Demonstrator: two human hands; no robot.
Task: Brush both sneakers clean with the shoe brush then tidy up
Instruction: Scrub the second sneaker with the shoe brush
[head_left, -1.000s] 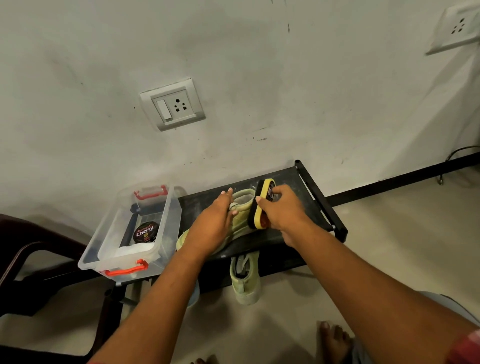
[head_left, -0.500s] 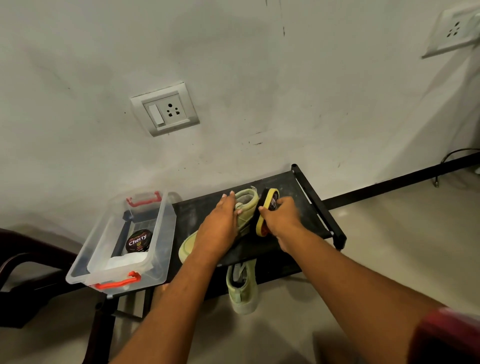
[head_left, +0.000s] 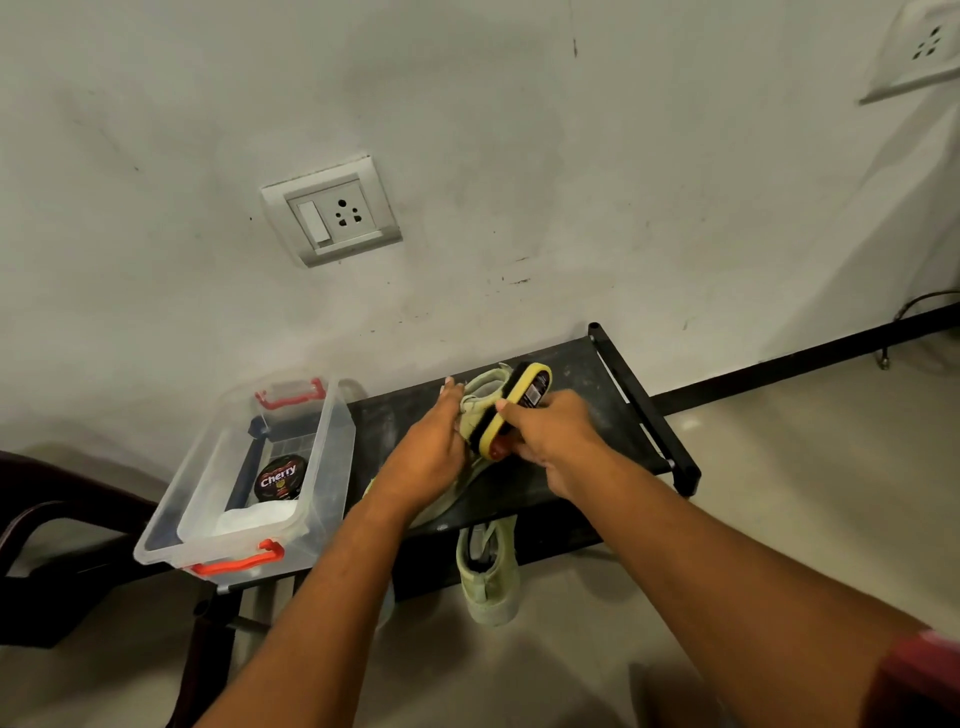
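A black table (head_left: 587, 374) lies beneath the left hand (head_left: 426, 457) and the right hand (head_left: 550, 436). Left of them stands a clear plastic box (head_left: 208, 483). The left hand presses with straight fingers on a pale green sneaker (head_left: 480, 389). The second sneaker (head_left: 488, 577) is on the floor below the hands. The right hand grips the yellow shoe brush (head_left: 514, 410) against the sneaker. A Cherry polish tin (head_left: 280, 478) sits in the box.

L hand (head_left: 431, 457) flat, R hand (head_left: 550, 441) curled

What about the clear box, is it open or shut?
Open. The clear box has no lid on top, and the polish tin sits uncovered inside.
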